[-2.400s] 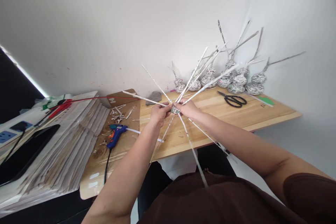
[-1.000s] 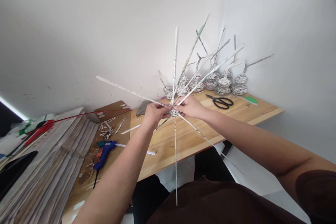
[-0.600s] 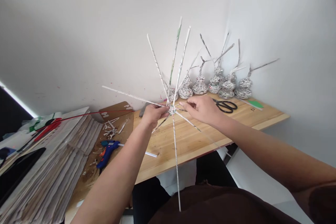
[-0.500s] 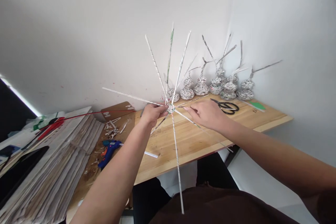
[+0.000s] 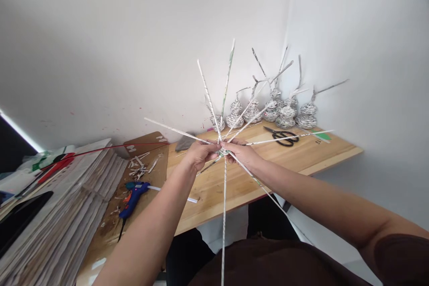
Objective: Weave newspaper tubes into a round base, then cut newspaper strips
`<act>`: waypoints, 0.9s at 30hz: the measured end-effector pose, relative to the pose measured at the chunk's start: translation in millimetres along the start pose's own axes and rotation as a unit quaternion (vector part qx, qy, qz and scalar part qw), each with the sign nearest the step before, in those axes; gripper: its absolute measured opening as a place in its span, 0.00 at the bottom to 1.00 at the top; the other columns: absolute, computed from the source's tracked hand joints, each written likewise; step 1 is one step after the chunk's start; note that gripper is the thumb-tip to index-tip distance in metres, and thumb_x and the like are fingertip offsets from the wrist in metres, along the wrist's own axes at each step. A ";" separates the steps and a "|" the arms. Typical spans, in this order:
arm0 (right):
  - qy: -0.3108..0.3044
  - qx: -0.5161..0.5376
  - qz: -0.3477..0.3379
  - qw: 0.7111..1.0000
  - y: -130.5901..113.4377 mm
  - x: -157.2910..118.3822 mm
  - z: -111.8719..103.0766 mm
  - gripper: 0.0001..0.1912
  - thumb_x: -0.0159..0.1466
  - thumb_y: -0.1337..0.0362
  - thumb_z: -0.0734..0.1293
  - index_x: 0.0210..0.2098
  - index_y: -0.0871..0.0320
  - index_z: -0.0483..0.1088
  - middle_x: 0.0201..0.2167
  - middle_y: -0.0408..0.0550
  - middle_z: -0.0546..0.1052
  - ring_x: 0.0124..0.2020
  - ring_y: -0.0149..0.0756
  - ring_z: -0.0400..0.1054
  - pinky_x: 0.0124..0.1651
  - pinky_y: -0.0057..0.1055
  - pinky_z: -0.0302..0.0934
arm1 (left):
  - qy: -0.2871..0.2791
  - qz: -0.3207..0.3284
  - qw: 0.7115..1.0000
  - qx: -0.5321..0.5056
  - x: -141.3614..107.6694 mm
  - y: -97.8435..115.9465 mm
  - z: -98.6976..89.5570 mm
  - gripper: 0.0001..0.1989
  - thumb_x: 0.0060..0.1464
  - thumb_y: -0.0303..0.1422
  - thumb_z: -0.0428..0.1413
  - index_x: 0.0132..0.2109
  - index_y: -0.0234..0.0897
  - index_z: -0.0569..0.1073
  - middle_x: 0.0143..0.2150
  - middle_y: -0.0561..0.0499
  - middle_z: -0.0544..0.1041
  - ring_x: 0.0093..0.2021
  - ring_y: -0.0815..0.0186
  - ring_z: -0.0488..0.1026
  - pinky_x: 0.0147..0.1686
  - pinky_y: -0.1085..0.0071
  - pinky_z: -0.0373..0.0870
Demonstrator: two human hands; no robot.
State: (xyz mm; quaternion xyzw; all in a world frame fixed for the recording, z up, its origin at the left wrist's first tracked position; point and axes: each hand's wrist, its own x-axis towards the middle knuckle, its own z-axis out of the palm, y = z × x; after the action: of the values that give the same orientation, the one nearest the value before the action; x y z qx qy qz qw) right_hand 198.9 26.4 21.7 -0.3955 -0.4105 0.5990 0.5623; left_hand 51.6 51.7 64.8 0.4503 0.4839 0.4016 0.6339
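A woven paper piece (image 5: pixel 223 152) with a small round centre is held above the wooden table, its long rolled-paper sticks spreading outward like spokes. My left hand (image 5: pixel 201 152) grips the left side of the centre between thumb and fingers. Pinched on the right side of that centre is my right hand (image 5: pixel 241 152), its thumb close to the left thumb. One spoke points down toward my lap, and others rise toward the wall. The fingers hide part of the weave.
Several gourd-shaped woven paper figures (image 5: pixel 285 117) stand along the wall. Black scissors (image 5: pixel 283 136) lie before them on the table (image 5: pixel 268 165). At left are a blue glue gun (image 5: pixel 134 199), paper scraps (image 5: pixel 140 165) and a tall newspaper stack (image 5: pixel 87 196).
My right hand has moved left, from a strand beside the centre onto the centre itself. The woven piece has turned and shifted slightly lower, with its spokes at new angles.
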 end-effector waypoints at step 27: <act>0.112 -0.057 -0.039 0.991 12.3 1.8 5.7 0.19 0.50 0.51 0.75 0.23 0.58 0.68 0.16 0.40 0.71 0.16 0.28 0.64 0.16 0.25 0.55 | 0.081 0.152 0.985 0.002 -8.4 -42.1 11.4 0.14 0.35 0.34 0.68 0.29 0.34 0.73 0.25 0.52 0.74 0.24 0.69 0.71 0.19 0.76 0.68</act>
State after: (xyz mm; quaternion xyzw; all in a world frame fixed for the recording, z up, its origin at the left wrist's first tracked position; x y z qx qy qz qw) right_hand 189.3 27.5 12.2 -0.4751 -0.3936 0.5038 0.6046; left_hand 64.0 30.3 28.0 0.4861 0.4606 0.5275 0.5227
